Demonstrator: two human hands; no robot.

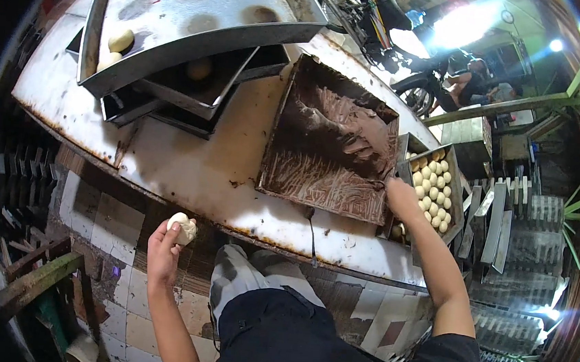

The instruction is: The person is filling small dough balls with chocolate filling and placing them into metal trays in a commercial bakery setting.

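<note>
My left hand (165,249), low in front of the table's near edge, pinches a pale, flattened piece of dough (181,228) between thumb and fingers. My right hand (402,196) is closed at the near right corner of a square box (266,172). A thin dark end pokes from its fingers toward the paste, too small to name. Inside the box, smooth brown paste (363,129) is heaped at the far side, and scraped streaks cover the near part. Right beside this hand stands a wooden crate (460,189) full of round, pale yellow dough balls (434,187).
Stacked metal trays (204,60) stand on the white table (187,172) at the left; the top one carries several dough balls (120,41). More trays (514,256) are piled at the right. Beyond the table are a motorcycle (360,15) and a seated person (475,80).
</note>
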